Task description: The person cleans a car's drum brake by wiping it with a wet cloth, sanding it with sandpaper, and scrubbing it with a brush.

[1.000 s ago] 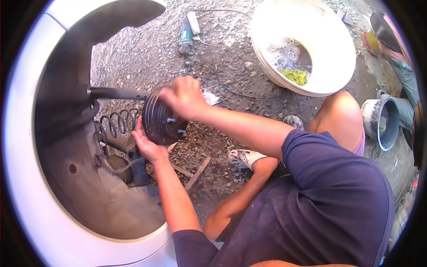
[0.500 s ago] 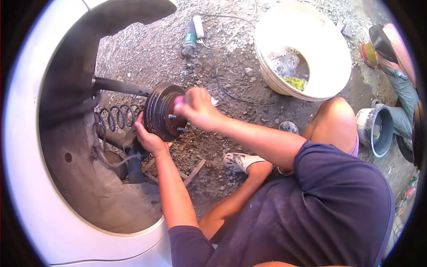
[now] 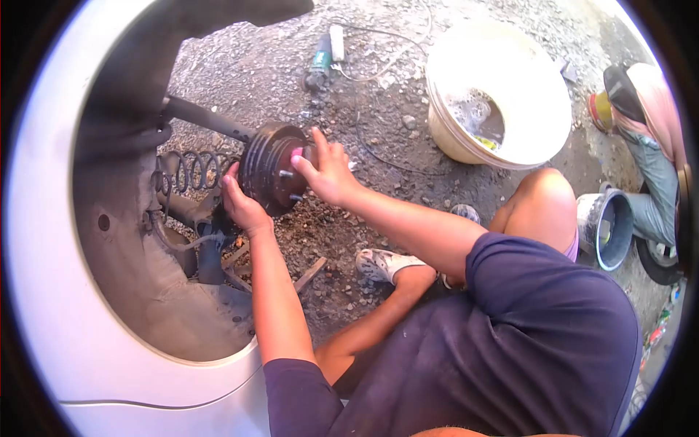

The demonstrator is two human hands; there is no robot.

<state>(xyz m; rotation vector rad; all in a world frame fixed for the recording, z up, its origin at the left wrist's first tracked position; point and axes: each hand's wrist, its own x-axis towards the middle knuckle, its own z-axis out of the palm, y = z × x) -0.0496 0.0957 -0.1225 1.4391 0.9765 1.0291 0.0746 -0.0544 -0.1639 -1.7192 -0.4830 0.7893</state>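
Observation:
A dark, rusty ribbed brake drum (image 3: 266,164) with two studs showing stands in the wheel well of a white car. My left hand (image 3: 244,206) is against the drum's lower left rim, fingers partly behind it. At the drum's face, my right hand (image 3: 329,169) grips a small pink piece (image 3: 296,154) between thumb and fingers, with the index finger raised; a dark part shows beside it. The coil spring (image 3: 193,171) and a metal arm (image 3: 207,119) are left of the drum.
A large white bucket (image 3: 455,131) of foamy water stands on the gravel, beside a green angle grinder (image 3: 319,65) and its cable. A grey bucket (image 3: 591,224) is at the right, near another person's legs (image 3: 659,189). Wood pieces (image 3: 311,274) lie below the drum.
The view has shifted a little. My right hand has moved over the drum's face, and its index finger now points up. My left hand stays on the rim.

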